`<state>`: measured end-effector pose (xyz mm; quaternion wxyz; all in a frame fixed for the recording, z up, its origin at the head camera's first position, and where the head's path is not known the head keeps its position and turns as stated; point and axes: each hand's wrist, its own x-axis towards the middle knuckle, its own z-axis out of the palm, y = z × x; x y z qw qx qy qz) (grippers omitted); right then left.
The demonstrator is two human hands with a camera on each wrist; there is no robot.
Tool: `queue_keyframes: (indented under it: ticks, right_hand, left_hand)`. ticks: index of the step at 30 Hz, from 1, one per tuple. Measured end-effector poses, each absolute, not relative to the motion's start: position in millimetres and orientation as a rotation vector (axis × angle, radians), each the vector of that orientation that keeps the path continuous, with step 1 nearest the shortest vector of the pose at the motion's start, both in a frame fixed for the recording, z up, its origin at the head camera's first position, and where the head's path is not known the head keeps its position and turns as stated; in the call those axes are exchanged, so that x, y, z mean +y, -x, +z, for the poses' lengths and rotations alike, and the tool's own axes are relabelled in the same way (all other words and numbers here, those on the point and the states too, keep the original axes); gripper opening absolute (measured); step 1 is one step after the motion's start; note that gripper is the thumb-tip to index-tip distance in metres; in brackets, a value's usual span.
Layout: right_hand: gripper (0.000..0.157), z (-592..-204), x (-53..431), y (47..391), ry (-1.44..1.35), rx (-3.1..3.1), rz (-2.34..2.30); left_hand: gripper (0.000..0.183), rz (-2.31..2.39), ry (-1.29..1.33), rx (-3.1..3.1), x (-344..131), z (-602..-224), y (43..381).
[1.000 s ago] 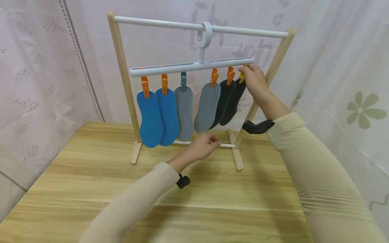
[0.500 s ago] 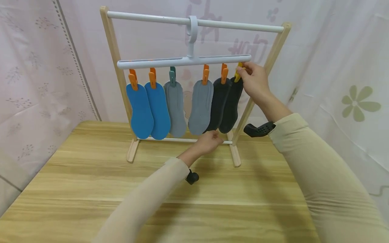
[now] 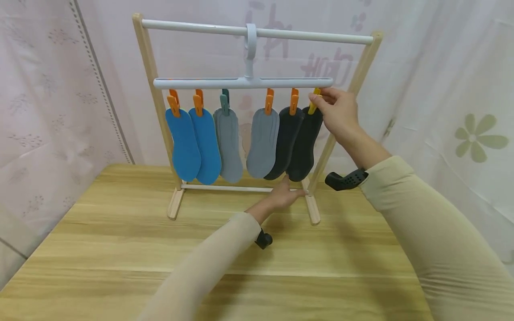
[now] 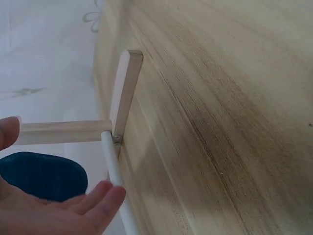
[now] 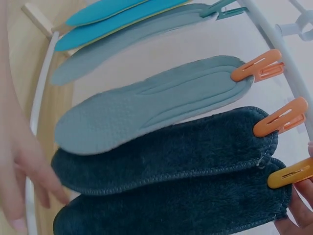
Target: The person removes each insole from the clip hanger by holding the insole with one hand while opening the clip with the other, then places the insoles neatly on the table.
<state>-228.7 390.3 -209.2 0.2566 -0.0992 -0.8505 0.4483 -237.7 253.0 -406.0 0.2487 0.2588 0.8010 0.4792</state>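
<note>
Right hand (image 3: 338, 110) pinches yellow clip (image 5: 292, 173); left hand (image 3: 282, 196) spread near black insole (image 3: 303, 151).

Indoor spot of domestic character; whether a room in a home or a screened-off booth, cannot be told. Surround: pale fabric curtains (image 3: 48, 93) at back and sides, printed with sprigs, a large green flower (image 3: 478, 138) and faint pink lettering (image 3: 327, 67). Furniture: one wood-grain table (image 3: 120, 254). Household fittings: tabletop drying rack (image 3: 192, 27), wood and white rods; white hanger (image 3: 249, 83); shoe insoles (image 3: 186, 147), hung from coloured clips (image 3: 269, 102).
</note>
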Motion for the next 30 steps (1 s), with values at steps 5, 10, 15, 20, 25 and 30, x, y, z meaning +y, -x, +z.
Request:
queue_keyframes:
  ticks: [5,10,15,20,25,30]
  right_hand:
    - [0.052,-213,389,231,0.226,-2.323,1.230]
    - [0.050,-212,393,234,0.206,-2.324,1.210]
    - [0.050,-208,398,235,0.213,-2.336,1.206]
    - [0.052,-207,398,232,0.223,-2.320,1.226]
    - [0.053,-205,399,229,0.230,-2.286,1.309]
    - [0.055,-205,401,230,0.237,-2.252,1.433]
  left_hand:
    - [0.110,1.473,-0.530,2.146,259,-408,241]
    - [0.103,1.700,-0.486,2.053,268,-409,255]
    - [0.083,1.811,-0.489,1.980,278,-407,264]
    - [0.073,1.820,-0.424,1.992,279,-404,260]
    - [0.046,1.886,-0.447,1.928,274,-405,255]
    - [0.041,1.907,-0.500,1.810,267,-410,253]
